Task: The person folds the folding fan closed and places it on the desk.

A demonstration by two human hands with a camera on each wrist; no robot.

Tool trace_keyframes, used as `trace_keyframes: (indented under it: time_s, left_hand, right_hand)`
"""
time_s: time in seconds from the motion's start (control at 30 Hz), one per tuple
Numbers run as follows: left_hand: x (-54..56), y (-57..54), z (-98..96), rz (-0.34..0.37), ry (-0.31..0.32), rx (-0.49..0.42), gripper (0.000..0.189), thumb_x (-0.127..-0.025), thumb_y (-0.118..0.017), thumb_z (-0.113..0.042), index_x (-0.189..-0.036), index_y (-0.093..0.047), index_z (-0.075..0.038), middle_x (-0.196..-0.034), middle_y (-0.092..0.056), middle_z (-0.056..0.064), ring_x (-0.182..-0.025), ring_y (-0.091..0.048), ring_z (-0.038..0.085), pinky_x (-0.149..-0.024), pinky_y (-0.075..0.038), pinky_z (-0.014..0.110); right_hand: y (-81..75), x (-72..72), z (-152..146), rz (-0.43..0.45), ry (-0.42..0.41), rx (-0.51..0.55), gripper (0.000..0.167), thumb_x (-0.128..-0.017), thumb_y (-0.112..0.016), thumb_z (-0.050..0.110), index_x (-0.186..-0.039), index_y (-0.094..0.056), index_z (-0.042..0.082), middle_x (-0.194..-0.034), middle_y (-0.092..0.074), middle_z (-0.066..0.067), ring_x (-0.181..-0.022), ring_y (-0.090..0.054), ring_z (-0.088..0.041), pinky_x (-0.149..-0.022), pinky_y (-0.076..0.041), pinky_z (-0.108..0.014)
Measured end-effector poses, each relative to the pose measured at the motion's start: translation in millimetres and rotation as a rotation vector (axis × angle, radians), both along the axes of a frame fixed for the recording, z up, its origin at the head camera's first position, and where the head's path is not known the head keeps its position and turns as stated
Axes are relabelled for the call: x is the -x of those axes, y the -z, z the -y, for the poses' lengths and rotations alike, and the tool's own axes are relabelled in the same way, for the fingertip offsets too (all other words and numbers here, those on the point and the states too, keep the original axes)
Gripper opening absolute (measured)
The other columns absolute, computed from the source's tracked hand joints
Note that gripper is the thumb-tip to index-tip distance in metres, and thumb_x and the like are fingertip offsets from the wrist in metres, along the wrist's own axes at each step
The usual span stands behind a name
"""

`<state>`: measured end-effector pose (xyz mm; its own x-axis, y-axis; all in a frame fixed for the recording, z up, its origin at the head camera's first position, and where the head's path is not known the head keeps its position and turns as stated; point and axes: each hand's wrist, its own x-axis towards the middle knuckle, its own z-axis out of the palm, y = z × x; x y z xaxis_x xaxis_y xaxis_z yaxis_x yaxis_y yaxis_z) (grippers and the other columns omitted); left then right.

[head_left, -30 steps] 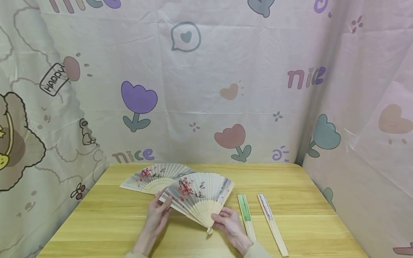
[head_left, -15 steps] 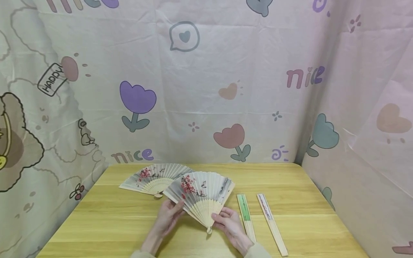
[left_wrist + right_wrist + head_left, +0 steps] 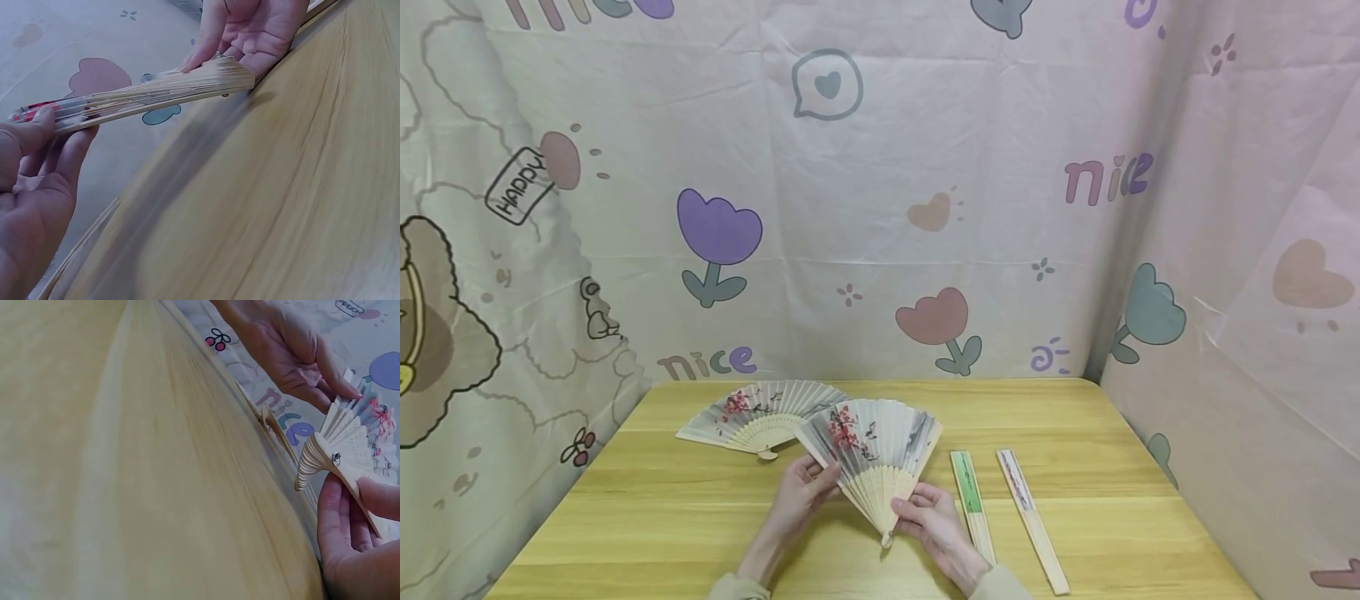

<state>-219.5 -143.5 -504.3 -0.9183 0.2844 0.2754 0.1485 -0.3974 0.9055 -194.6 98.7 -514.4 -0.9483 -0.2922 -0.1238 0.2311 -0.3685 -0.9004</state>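
Note:
Between both hands, above the table, is a partly spread folding fan (image 3: pixel 880 454) with pale ribs and a grey-white leaf painted with red blossoms. My left hand (image 3: pixel 802 497) pinches its left edge, thumb on top and fingers beneath. My right hand (image 3: pixel 934 525) grips the right outer rib near the pivot. In the left wrist view the ribs of the fan (image 3: pixel 156 94) are seen edge-on, stacked toward the pivot. The right wrist view shows the metal ring at the pivot of the fan (image 3: pixel 336 459). A second, wide-spread fan (image 3: pixel 767 417) with similar blossoms lies behind, partly hidden by the held one.
Right of my right hand lie a folded fan with a green leaf (image 3: pixel 973 500) and a folded fan with a whitish patterned leaf (image 3: pixel 1032 521). The wooden table (image 3: pixel 625 508) is bordered by a printed cloth (image 3: pixel 850 183) at the back and sides.
My left hand has moved right along with the held fan's left edge, narrowing its spread. More of the rear fan, including its pivot end, now shows. The right hand stays in place.

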Motion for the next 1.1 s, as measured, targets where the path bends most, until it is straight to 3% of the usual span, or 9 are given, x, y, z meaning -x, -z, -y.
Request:
trace_keyframes:
  time_s: [0.03, 0.27, 0.4, 0.53, 0.93, 1.1]
  left_hand:
    - [0.2, 0.1, -1.2, 0.010, -0.016, -0.001, 0.032, -0.099, -0.053, 0.005, -0.130, -0.050, 0.012, -0.107, -0.077, -0.003, -0.096, -0.074, 0.009, -0.086, -0.062, 0.020]
    - [2.8, 2.3, -11.7, 0.040, -0.100, -0.016, 0.036, -0.097, -0.056, 0.007, -0.131, -0.051, 0.016, -0.105, -0.078, -0.002, -0.093, -0.076, 0.012, -0.084, -0.063, 0.023]
    - [4.7, 6.2, -16.7, 0.060, -0.142, -0.044, 0.027, -0.096, -0.056, 0.008, -0.114, -0.069, -0.008, -0.101, -0.079, -0.002, -0.090, -0.076, 0.012, -0.081, -0.064, 0.024]
    - [5.8, 8.6, -18.7, 0.076, -0.128, -0.056, 0.034, -0.096, -0.056, 0.007, -0.105, -0.072, -0.022, -0.099, -0.078, -0.003, -0.088, -0.076, 0.010, -0.081, -0.063, 0.023]
    - [6.6, 7.2, -29.8, 0.108, -0.091, -0.029, 0.031, -0.095, -0.060, 0.006, -0.101, -0.073, -0.022, -0.094, -0.078, -0.006, -0.083, -0.074, 0.007, -0.078, -0.064, 0.023]
    - [7.0, 7.4, -33.6, 0.107, -0.112, 0.013, 0.024, -0.094, -0.063, 0.003, -0.101, -0.073, -0.018, -0.092, -0.078, -0.007, -0.081, -0.073, 0.007, -0.076, -0.065, 0.025]
  right_hand:
    - [0.1, 0.1, -0.2, -0.001, -0.006, -0.005, 0.024, -0.092, -0.066, -0.002, -0.115, -0.060, -0.006, -0.091, -0.074, 0.000, -0.084, -0.071, -0.012, -0.082, -0.064, -0.027]
    - [0.7, 0.6, -0.8, -0.016, -0.042, -0.036, 0.025, -0.093, -0.065, -0.001, -0.117, -0.060, -0.008, -0.091, -0.075, 0.000, -0.083, -0.070, -0.011, -0.080, -0.063, -0.026]
    - [2.3, 0.5, -0.9, -0.030, -0.062, -0.042, 0.028, -0.093, -0.065, 0.000, -0.119, -0.060, -0.009, -0.093, -0.075, -0.001, -0.085, -0.071, -0.011, -0.081, -0.063, -0.026]
    - [4.3, 0.2, -1.1, -0.045, -0.083, -0.052, 0.030, -0.092, -0.066, 0.001, -0.120, -0.061, -0.009, -0.095, -0.076, -0.001, -0.086, -0.071, -0.011, -0.082, -0.063, -0.025]
    - [3.2, -1.9, 1.1, -0.067, -0.109, -0.156, 0.033, -0.089, -0.070, 0.004, -0.118, -0.063, -0.009, -0.095, -0.073, 0.000, -0.088, -0.068, -0.011, -0.085, -0.062, -0.024]
    - [3.8, -3.0, 0.6, -0.079, -0.123, -0.171, 0.034, -0.088, -0.072, 0.005, -0.118, -0.063, -0.007, -0.097, -0.073, 0.000, -0.090, -0.069, -0.012, -0.088, -0.062, -0.025]
